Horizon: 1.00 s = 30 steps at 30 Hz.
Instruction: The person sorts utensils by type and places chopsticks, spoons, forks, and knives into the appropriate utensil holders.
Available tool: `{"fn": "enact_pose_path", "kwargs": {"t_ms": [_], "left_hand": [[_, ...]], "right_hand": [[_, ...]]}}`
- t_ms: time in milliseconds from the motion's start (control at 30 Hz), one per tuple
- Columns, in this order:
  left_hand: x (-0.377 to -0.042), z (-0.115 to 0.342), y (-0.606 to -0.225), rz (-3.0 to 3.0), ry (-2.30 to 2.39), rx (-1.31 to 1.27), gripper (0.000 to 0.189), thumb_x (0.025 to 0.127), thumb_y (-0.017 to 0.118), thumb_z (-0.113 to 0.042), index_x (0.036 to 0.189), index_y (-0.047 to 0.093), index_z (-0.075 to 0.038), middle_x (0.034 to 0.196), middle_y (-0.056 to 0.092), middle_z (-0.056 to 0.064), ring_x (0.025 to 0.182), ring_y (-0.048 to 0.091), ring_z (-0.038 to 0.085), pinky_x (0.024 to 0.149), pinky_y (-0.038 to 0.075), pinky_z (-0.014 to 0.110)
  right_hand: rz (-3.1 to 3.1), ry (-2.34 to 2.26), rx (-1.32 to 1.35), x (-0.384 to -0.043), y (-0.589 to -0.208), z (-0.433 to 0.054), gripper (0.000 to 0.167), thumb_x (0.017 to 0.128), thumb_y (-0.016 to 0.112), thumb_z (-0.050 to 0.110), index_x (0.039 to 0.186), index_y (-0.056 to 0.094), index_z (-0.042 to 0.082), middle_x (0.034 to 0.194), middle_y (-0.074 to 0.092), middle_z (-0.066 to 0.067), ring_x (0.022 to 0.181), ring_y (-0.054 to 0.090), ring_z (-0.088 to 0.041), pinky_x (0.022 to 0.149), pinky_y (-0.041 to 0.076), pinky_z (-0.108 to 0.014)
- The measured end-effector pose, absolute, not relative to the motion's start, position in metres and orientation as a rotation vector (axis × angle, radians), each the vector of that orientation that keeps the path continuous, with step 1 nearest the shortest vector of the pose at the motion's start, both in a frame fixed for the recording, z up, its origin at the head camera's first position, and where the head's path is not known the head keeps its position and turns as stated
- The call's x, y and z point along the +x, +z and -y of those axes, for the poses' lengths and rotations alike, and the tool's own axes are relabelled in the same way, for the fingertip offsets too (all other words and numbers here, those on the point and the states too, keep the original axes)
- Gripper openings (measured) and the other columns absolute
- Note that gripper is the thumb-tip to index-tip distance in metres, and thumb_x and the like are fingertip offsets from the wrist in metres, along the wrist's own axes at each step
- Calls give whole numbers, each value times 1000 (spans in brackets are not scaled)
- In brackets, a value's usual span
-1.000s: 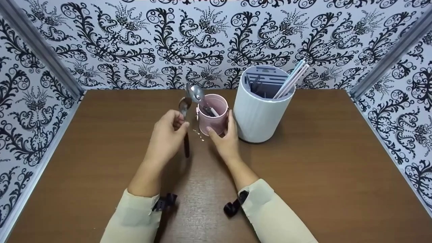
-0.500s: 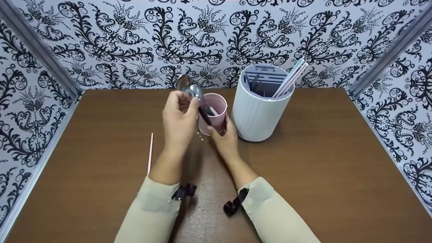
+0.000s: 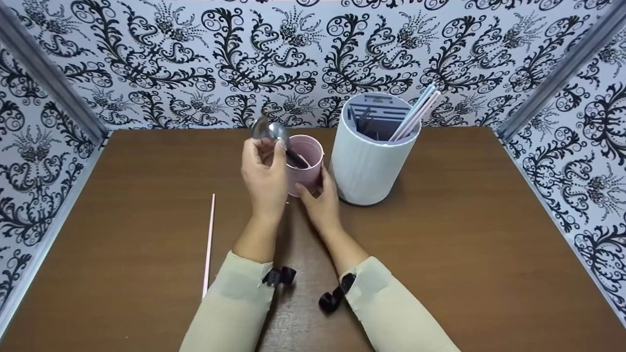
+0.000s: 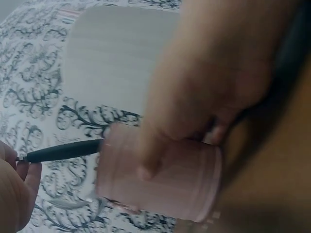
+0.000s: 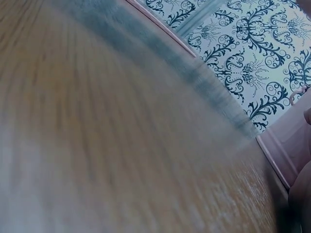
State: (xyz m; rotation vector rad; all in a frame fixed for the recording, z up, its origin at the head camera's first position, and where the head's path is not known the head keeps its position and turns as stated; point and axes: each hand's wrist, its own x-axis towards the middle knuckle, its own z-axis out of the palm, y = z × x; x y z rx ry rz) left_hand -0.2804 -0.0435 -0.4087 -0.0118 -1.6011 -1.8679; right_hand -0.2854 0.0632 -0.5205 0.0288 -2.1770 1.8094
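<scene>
In the head view my left hand pinches a spoon just below its metal bowl. Its dark handle slants down into the mouth of a pink cup, as the left wrist view also shows. A second spoon leans out of the same cup, its bowl close beside the held one. My right hand holds the cup low on its near right side, thumb in front and fingers round the far side. The fingers of the left hand hide part of the cup's left side.
Right of the cup stands a tall white utensil holder with a grey slotted top, dark utensils and several pink and blue chopsticks. A pink chopstick lies on the brown table, left of my left forearm. Patterned walls enclose the back and sides.
My left hand has moved up and right, bringing the spoon from beside the cup to over it, handle now inside. The chopstick on the table has come into sight. The right hand still holds the cup.
</scene>
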Motion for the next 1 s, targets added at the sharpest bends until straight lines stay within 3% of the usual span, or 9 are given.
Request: {"fn": "enact_pose_path", "kwargs": {"t_ms": [333,1000], "left_hand": [[-294,48,-438,1609,-1905,113,14,92,70,3,95,56,3,91,62,11,90,67,17,87,61,28],[-299,52,-455,1722,-1872,171,11,91,73,-3,97,65,4,89,69,15,81,65,15,75,58,21]], "right_hand": [[2212,1734,6,-285,-522,-62,75,93,74,14,154,38,-9,154,47,-30,140,52,-41,118,45,-49],[2272,1718,-44,-284,-521,-62,73,95,73,15,155,38,-7,153,47,-28,138,53,-39,114,48,-48]]}}
